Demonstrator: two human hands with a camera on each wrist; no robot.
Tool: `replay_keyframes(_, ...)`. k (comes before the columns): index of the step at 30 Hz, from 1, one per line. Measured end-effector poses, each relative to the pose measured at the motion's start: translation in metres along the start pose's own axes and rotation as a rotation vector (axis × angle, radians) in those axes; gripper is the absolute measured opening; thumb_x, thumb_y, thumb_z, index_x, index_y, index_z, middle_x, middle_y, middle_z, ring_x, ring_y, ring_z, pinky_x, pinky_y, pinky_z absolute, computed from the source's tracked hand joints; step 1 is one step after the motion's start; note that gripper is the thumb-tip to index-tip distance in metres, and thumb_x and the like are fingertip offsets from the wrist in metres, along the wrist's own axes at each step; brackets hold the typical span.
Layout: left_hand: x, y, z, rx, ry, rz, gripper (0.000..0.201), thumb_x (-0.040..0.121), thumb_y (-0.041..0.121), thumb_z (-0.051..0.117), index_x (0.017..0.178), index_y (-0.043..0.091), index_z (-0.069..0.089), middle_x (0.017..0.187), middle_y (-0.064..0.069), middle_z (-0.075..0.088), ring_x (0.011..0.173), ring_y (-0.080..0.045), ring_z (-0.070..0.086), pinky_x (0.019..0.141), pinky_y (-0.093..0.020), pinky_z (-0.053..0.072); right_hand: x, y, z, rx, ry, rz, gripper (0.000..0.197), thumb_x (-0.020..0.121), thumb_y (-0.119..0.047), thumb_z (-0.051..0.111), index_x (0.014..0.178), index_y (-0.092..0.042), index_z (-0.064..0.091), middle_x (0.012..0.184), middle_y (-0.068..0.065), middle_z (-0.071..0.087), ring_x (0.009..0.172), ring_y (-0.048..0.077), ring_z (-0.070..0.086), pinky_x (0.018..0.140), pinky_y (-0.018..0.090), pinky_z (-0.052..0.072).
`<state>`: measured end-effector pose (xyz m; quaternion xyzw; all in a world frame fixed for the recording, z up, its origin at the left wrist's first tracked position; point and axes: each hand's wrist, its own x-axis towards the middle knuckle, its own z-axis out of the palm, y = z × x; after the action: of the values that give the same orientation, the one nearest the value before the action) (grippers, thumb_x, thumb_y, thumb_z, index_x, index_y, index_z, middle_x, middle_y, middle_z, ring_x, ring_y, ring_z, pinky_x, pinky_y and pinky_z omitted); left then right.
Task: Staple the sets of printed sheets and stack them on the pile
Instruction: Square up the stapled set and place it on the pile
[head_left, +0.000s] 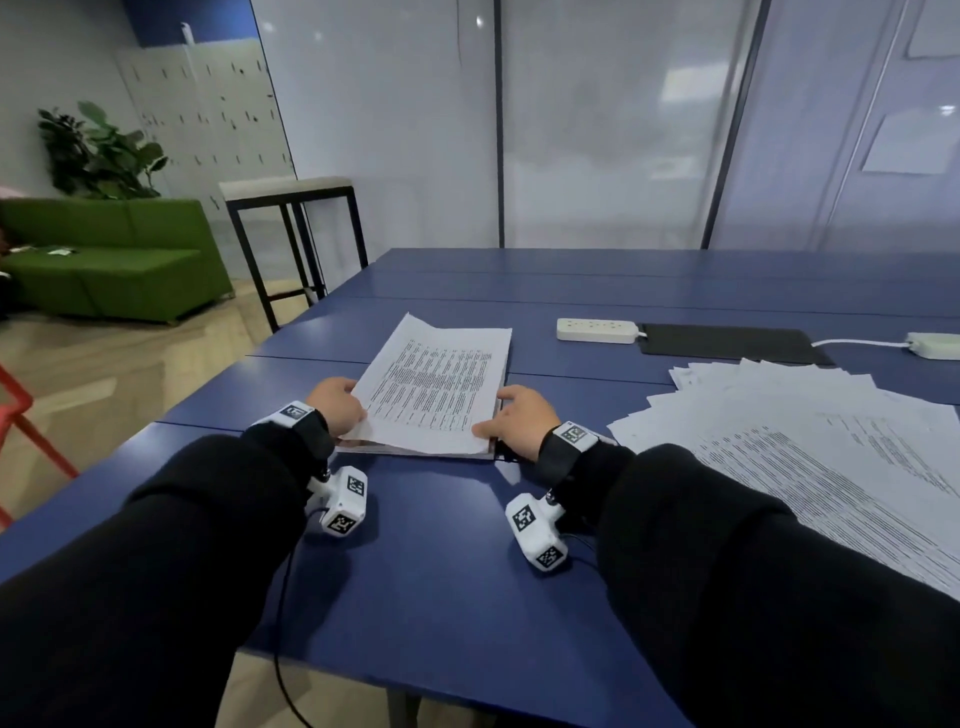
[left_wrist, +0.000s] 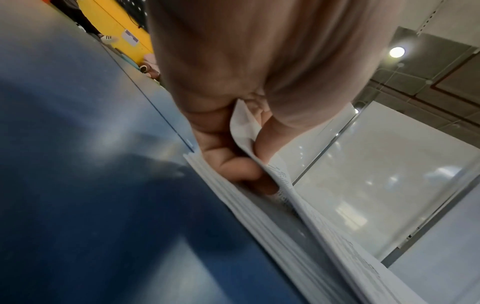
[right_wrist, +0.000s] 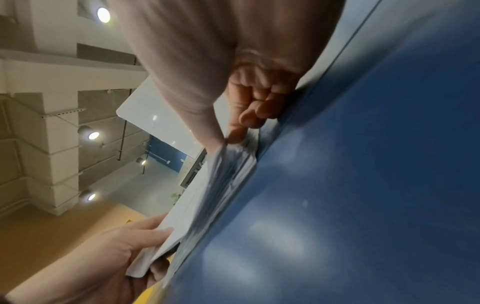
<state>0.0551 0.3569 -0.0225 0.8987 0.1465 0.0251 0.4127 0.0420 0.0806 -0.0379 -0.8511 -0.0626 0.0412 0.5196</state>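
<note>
Blue bench, left hand and right hand each pinching a near corner of the top set of sheets on the pile, loose sheets fanned at right.

office | blue meeting table | glass partitions | green sofa | power strip

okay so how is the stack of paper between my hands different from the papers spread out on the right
The stack is squared up, sheet over sheet; the spread papers are fanned, corners offset. The left hand and right hand pinch the stack's top sheets at the near corners and lift them; nothing touches the spread papers. The stack sits straight ahead; the spread papers run off the picture's right edge. Both are white printed sheets on the blue table.
</note>
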Motion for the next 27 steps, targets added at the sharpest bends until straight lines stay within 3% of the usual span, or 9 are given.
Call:
replay_keyframes(5, 0.003, -0.002, 0.005, 0.03, 0.019, -0.02, 0.031, 0.091, -0.009, 0.061, 0.116, 0.004, 0.073, 0.104, -0.018, 0.073, 0.093, -0.036, 0.069, 0.087, -0.047, 0.06, 0.004, -0.002, -0.007, -0.192, -0.028, -0.014, 0.033, 0.084, -0.015, 0.083, 0.116, -0.014, 0.076, 0.112, 0.002, 0.076, 0.098, 0.017, 0.07, 0.076, 0.02, 0.045)
replay_keyframes(11, -0.003, 0.0, 0.005, 0.11, 0.043, -0.044, 0.015, 0.093, 0.0, 0.064, 0.106, 0.002, 0.072, 0.098, -0.023, 0.072, 0.078, -0.036, 0.067, 0.075, -0.059, 0.063, 0.012, -0.001, -0.006, -0.279, -0.05, 0.018, 0.034, 0.085, -0.021, 0.082, 0.117, -0.011, 0.076, 0.116, 0.003, 0.076, 0.106, 0.022, 0.071, 0.085, 0.025, 0.053)
replay_keyframes(14, -0.01, 0.006, 0.006, 0.168, 0.047, -0.033, 0.015, 0.094, 0.007, 0.067, 0.109, 0.008, 0.07, 0.105, -0.018, 0.071, 0.086, -0.039, 0.068, 0.069, -0.046, 0.063, 0.016, 0.001, -0.005, -0.298, -0.057, 0.038, 0.034, 0.084, -0.023, 0.083, 0.115, -0.013, 0.076, 0.114, 0.003, 0.077, 0.104, 0.021, 0.072, 0.08, 0.023, 0.051)
replay_keyframes(18, -0.005, 0.007, 0.003, 0.297, 0.089, -0.045, 0.047, 0.098, 0.02, 0.067, 0.139, 0.0, 0.053, 0.142, -0.02, 0.057, 0.129, -0.04, 0.054, 0.102, -0.038, 0.044, 0.019, 0.003, -0.005, -0.319, -0.064, 0.029, 0.034, 0.085, -0.025, 0.082, 0.116, -0.014, 0.075, 0.114, 0.002, 0.077, 0.102, 0.021, 0.072, 0.08, 0.023, 0.05)
replay_keyframes(21, -0.006, 0.005, -0.001, 0.271, 0.087, -0.055, 0.053, 0.099, 0.022, 0.066, 0.144, -0.002, 0.05, 0.148, -0.021, 0.052, 0.135, -0.039, 0.049, 0.104, -0.037, 0.04, 0.021, 0.003, -0.005, -0.346, -0.07, 0.037, 0.036, 0.085, -0.028, 0.082, 0.117, -0.014, 0.075, 0.115, 0.002, 0.076, 0.104, 0.021, 0.071, 0.081, 0.025, 0.052)
replay_keyframes(22, -0.006, 0.004, -0.002, 0.257, 0.072, -0.048, 0.046, 0.099, 0.021, 0.067, 0.136, -0.003, 0.056, 0.142, -0.022, 0.056, 0.131, -0.04, 0.053, 0.099, -0.037, 0.042, 0.022, 0.003, -0.004, -0.366, -0.071, 0.036, 0.037, 0.084, -0.03, 0.082, 0.117, -0.014, 0.074, 0.115, 0.002, 0.076, 0.104, 0.022, 0.071, 0.083, 0.026, 0.054)
replay_keyframes(24, -0.006, 0.0, -0.003, 0.239, 0.062, -0.027, 0.012, 0.095, 0.015, 0.069, 0.094, 0.003, 0.065, 0.104, -0.019, 0.065, 0.102, -0.038, 0.06, 0.08, -0.037, 0.042, 0.024, 0.003, -0.003, -0.408, -0.077, 0.038, 0.039, 0.084, -0.033, 0.081, 0.117, -0.013, 0.073, 0.115, 0.004, 0.076, 0.104, 0.024, 0.07, 0.085, 0.029, 0.056)
replay_keyframes(25, -0.003, -0.003, -0.003, 0.218, 0.052, -0.025, 0.023, 0.093, 0.011, 0.069, 0.074, 0.009, 0.056, 0.083, -0.013, 0.056, 0.086, -0.033, 0.054, 0.07, -0.036, 0.036, 0.025, 0.003, -0.002, -0.421, -0.078, 0.041, 0.04, 0.084, -0.034, 0.081, 0.117, -0.012, 0.073, 0.116, 0.004, 0.075, 0.105, 0.024, 0.07, 0.085, 0.03, 0.056)
replay_keyframes(27, -0.003, -0.004, -0.002, 0.22, 0.027, 0.006, 0.04, 0.091, 0.006, 0.068, 0.062, 0.013, 0.04, 0.069, -0.006, 0.04, 0.074, -0.027, 0.04, 0.06, -0.034, 0.025, 0.026, 0.003, -0.002, -0.423, -0.075, 0.048, 0.04, 0.085, -0.034, 0.08, 0.117, -0.011, 0.072, 0.116, 0.005, 0.075, 0.105, 0.025, 0.07, 0.081, 0.029, 0.054)
